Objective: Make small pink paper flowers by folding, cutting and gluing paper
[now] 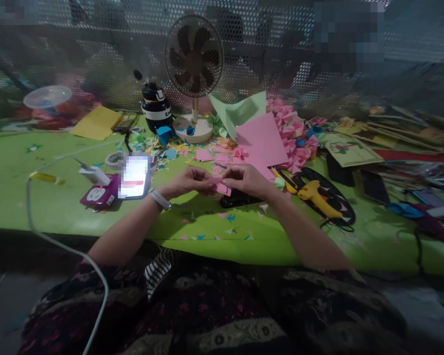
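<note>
A small folded piece of pink paper (223, 188) is pinched between both hands above the near middle of the green table. My left hand (192, 180) grips its left side, with a white band on the wrist. On its right side are the fingertips of my right hand (242, 178), closed on it. Just beneath the right hand lies a dark object (240, 198) that I cannot make out. Behind the hands are loose pink paper squares (204, 155) and a large pink sheet (262, 140) leaning against a heap of folded pink paper pieces (299, 143).
A yellow glue gun (320, 199) rests on a black tray to the right, near yellow-handled scissors (286, 181). On the left are a lit phone (135, 180), a purple power strip (101, 196) and a white cable (28, 202). A fan (195, 59) and a dark jug (156, 111) stand behind.
</note>
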